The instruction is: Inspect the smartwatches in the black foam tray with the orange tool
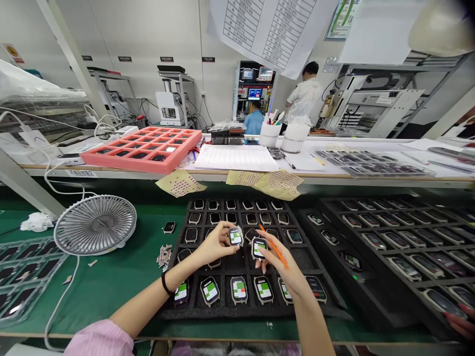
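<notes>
My left hand (218, 244) pinches a smartwatch body (235, 236) without a strap; its lit screen shows green and white. In my right hand (276, 257) is a second smartwatch body (259, 248), also lit, held between thumb and fingers. An orange stick, perhaps a pen (273, 246), lies across that same hand. Both hands hover over a black foam tray (237, 312) with rows of watch bodies in its compartments. Along the near row several screens are lit green and white, such as the watch (238, 289) in the middle. Watches in the far rows have dark screens.
A white fan (97, 225) and a lone watch (169, 227) stand left on the green mat. More black trays (374, 264) of watches lie right, where another person's fingers (460, 321) show. On the shelf above are a pink foam tray (129, 165), papers (237, 157) and a pen cup (269, 134).
</notes>
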Motion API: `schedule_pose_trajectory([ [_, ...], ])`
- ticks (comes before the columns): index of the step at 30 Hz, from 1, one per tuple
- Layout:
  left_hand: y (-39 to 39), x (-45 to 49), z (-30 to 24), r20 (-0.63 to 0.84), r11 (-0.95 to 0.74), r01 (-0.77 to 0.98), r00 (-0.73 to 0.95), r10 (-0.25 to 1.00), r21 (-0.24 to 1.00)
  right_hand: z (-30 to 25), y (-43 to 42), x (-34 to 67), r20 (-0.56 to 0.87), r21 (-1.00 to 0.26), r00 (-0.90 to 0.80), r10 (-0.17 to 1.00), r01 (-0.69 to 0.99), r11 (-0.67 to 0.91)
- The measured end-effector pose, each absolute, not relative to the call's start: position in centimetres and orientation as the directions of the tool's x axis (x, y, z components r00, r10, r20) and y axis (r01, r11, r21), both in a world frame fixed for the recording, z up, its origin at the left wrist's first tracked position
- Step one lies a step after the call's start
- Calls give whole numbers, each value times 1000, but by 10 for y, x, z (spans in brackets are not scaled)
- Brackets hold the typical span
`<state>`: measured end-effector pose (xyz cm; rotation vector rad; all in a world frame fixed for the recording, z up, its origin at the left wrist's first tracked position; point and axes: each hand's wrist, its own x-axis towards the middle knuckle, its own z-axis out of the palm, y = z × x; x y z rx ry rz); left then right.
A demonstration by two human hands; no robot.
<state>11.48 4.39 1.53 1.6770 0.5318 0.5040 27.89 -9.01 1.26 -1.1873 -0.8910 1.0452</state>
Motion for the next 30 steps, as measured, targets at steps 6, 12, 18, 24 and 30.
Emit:
schedule_pose_trajectory([
  [6, 42, 111, 24, 10, -113, 65, 828, 560, 991, 12, -90, 274, 17, -990, 219, 976, -130, 47],
  [12, 39, 111, 26, -28, -44, 69, 793, 609, 997, 12, -87, 271, 7, -996, 274, 962, -83, 31],
  [18, 36, 111, 30, -56, -12, 83, 771, 635, 997, 14, -85, 265, 1, -992, 328, 945, -116, 41],
  [24, 39, 112, 25, -18, -48, 62, 782, 623, 997, 20, -89, 262, 18, -991, 260, 965, -120, 51],
  [30, 40, 111, 22, -5, -61, 57, 775, 632, 997, 20, -88, 262, 13, -991, 223, 975, -128, 42],
])
